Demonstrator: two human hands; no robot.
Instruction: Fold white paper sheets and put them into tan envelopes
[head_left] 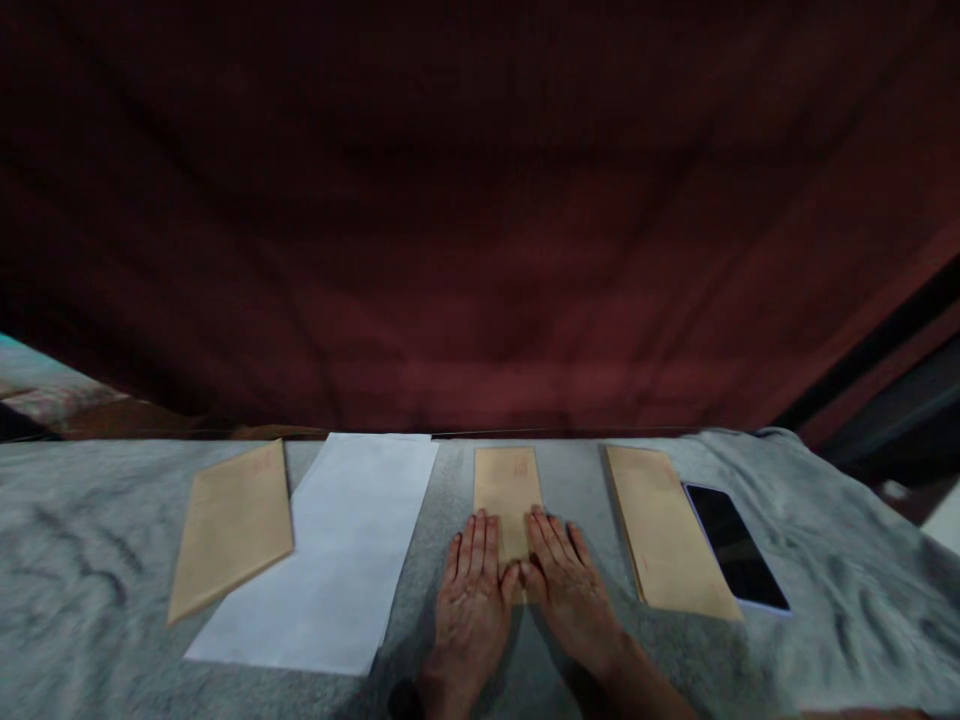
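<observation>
A brown paper envelope [504, 480] lies upright in front of me on the grey cloth, with small reddish print near its top right. My left hand [472, 590] rests flat on its left edge, fingers stretched forward. On the right edge lies my right hand [571, 590], also flat, its fingers slightly fanned. The two thumbs point toward each other near the envelope's lower part. Both palms cover much of the envelope's lower half.
White paper sheets [337, 560] lie to the left, partly under another brown envelope [232, 525]. To the right are a stack of brown envelopes [667, 530] and a dark-screened phone [739, 548]. A grey cloth [67, 560] covers the surface; a dark red curtain [480, 250] hangs behind.
</observation>
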